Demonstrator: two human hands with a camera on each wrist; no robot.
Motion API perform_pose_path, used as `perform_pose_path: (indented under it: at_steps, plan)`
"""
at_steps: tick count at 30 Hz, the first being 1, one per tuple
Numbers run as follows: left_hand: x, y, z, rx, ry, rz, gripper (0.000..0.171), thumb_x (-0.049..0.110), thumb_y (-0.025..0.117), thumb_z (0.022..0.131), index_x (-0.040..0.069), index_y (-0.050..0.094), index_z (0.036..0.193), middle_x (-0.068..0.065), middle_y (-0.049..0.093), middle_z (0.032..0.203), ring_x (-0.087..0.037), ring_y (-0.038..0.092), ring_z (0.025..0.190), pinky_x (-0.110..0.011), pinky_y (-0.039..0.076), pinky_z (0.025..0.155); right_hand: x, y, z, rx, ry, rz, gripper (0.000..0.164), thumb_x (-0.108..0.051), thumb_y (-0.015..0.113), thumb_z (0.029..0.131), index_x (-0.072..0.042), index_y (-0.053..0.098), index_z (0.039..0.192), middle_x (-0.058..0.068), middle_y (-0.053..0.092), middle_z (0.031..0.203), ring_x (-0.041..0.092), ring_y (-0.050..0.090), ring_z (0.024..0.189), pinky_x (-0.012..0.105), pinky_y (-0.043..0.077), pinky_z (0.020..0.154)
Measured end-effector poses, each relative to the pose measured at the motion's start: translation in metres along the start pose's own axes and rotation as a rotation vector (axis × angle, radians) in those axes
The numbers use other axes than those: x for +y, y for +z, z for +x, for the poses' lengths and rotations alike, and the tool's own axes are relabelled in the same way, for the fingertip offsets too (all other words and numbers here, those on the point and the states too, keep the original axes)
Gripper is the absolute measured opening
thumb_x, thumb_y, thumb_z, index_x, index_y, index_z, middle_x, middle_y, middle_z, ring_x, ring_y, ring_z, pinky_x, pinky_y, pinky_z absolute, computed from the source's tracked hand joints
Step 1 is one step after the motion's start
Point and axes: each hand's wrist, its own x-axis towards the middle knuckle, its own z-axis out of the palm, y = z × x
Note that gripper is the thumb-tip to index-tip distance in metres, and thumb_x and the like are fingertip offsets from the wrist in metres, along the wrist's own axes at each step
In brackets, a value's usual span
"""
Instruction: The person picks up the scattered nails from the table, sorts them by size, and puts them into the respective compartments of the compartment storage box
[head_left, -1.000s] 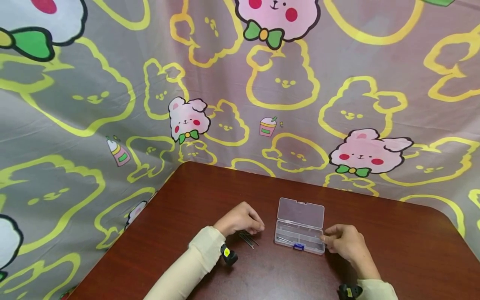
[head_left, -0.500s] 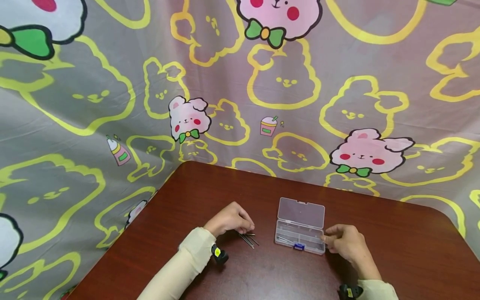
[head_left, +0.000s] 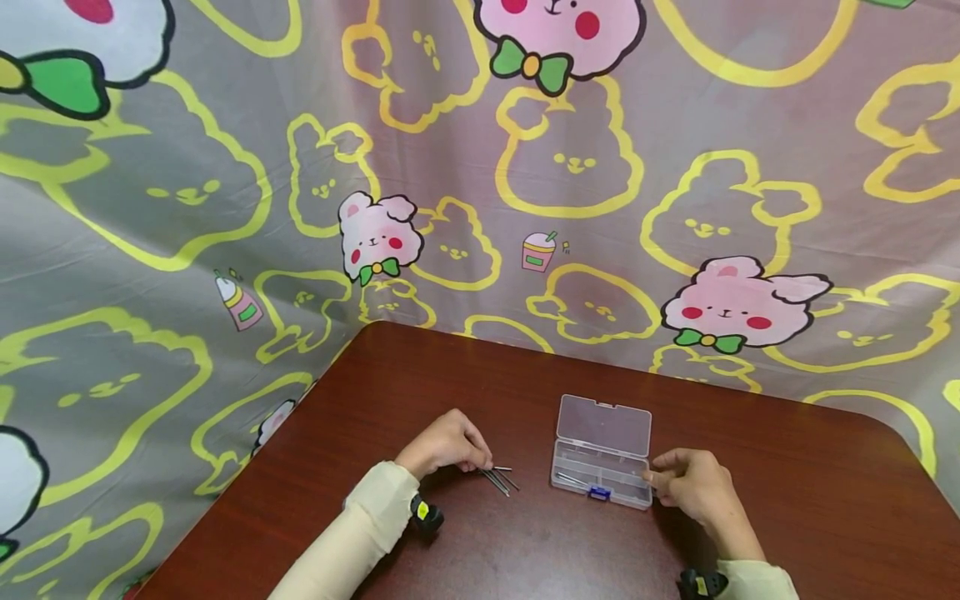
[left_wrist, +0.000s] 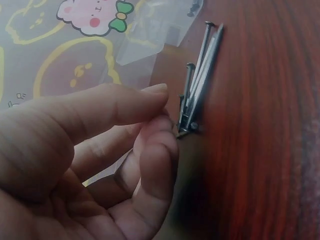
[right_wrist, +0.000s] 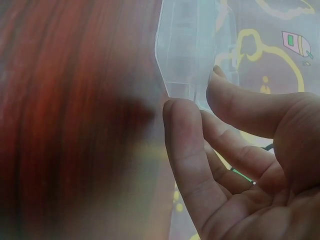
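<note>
Right hand (head_left: 693, 487) pinches nearest end of box (head_left: 618, 483), presumably steadying it; left hand (head_left: 448, 443) curls (hold unclear), nails (left_wrist: 200, 80) just beside it

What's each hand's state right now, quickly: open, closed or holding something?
Left hand: curled at the slim grey metal nails; whether it pinches one cannot be told.
Right hand: holding the clear plastic rectangular box by its end.
</note>
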Motion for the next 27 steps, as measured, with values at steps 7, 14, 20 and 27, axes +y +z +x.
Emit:
perform_pose_path:
  at_steps: [7, 14, 20, 27]
  plan:
    - [-0.003, -0.001, 0.001, 0.032, 0.007, 0.114, 0.015, -0.004, 0.088, 0.066, 0.005, 0.077, 0.069, 0.001, 0.067, 0.058, -0.009, 0.054, 0.046, -0.026, 0.048, 0.048, 0.000, -0.001, -0.001, 0.005, -0.002, -0.007, 0.029, -0.011, 0.082, 0.084, 0.008, 0.069, 0.103, 0.007, 0.069, 0.077, 0.021, 0.068, 0.065, 0.037, 0.058, 0.060]
    - [0.001, 0.002, 0.002, 0.045, 0.031, 0.207, 0.018, -0.002, 0.090, 0.061, 0.008, 0.078, 0.069, 0.006, 0.064, 0.055, -0.008, 0.053, 0.044, -0.024, 0.045, 0.046, 0.000, -0.001, -0.002, 0.008, -0.002, -0.007, 0.030, -0.011, 0.082, 0.084, 0.008, 0.069, 0.103, 0.007, 0.069, 0.077, 0.021, 0.068, 0.065, 0.037, 0.058, 0.060]
    - [0.003, 0.006, 0.004, 0.053, 0.054, 0.281, 0.020, -0.001, 0.091, 0.059, 0.013, 0.077, 0.064, 0.009, 0.061, 0.051, -0.006, 0.052, 0.043, -0.022, 0.044, 0.044, 0.001, 0.000, -0.001, 0.005, -0.005, -0.002, 0.030, -0.011, 0.081, 0.085, 0.008, 0.069, 0.103, 0.006, 0.069, 0.077, 0.022, 0.068, 0.065, 0.038, 0.058, 0.060]
    - [0.008, 0.006, 0.004, 0.020, 0.026, 0.282, 0.018, -0.001, 0.087, 0.067, 0.012, 0.076, 0.063, 0.006, 0.061, 0.051, -0.007, 0.050, 0.046, -0.022, 0.041, 0.045, 0.002, 0.002, -0.001, 0.012, -0.014, 0.002, 0.026, -0.009, 0.080, 0.086, 0.009, 0.069, 0.101, 0.006, 0.068, 0.075, 0.021, 0.068, 0.064, 0.038, 0.058, 0.059]
